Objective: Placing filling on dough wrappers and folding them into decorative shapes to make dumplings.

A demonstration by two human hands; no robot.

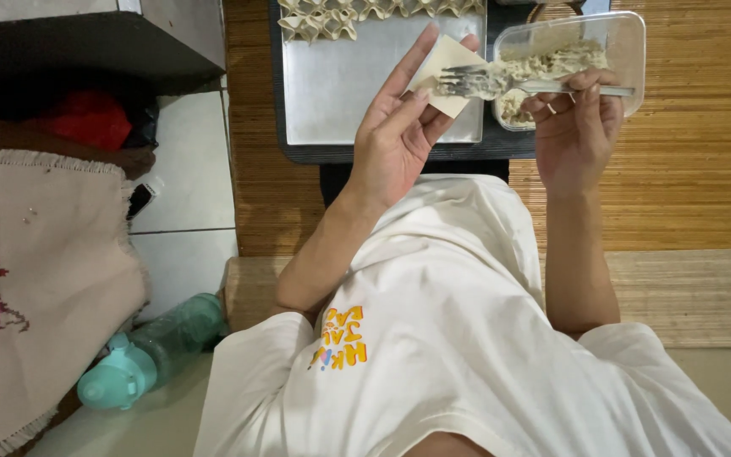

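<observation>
The left hand (395,140) is cradling a dough wrapper (443,74) on open fingers. The right hand (575,127) is pinching a fork (501,83) loaded with filling over it. Beyond, the tub (628,51) and tray (340,93) are sitting, folded dumplings (340,15) cut off at the edge.

Looking straight down here: the left hand (395,135) is held flat and open with a pale square dough wrapper (448,63) resting across its fingers. The right hand (575,127) pinches a metal fork (501,83) by the handle, tines loaded with a chunky grey-beige filling and touching the wrapper. Just behind the fork sits a clear plastic container (628,42) with more of that filling. A metal baking tray (340,85) holds folded dumplings (332,17) along its far edge (mostly bare otherwise). Everything sits on a woven bamboo mat (695,152). A teal water bottle (150,351) lies on the floor nearby.
</observation>
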